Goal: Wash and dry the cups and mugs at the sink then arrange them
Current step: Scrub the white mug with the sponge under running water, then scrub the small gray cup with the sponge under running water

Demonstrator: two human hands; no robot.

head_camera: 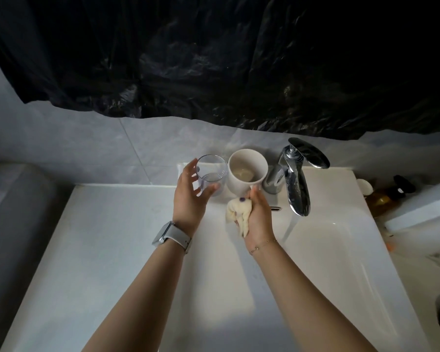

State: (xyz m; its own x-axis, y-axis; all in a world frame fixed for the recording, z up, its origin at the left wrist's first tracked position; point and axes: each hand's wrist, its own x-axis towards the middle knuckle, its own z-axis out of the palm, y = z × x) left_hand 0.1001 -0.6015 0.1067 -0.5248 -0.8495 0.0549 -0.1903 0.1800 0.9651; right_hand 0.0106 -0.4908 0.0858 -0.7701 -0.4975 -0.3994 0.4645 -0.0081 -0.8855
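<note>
Right hand [258,214] fist-grips a wadded cloth [238,215]; its fingertips hide the white mug [247,171] handle. Left hand [189,196] is spread, fingers cupping the clear glass [211,174], contact unclear. Both vessels upright on sink [112,250] far ledge, left of the tap [294,184].

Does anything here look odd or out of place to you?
Yes: black plastic sheeting hangs over the wall above the sink, where a mirror might be. The tap is running with nothing under it, and the white mug holds something pale at its bottom.
</note>
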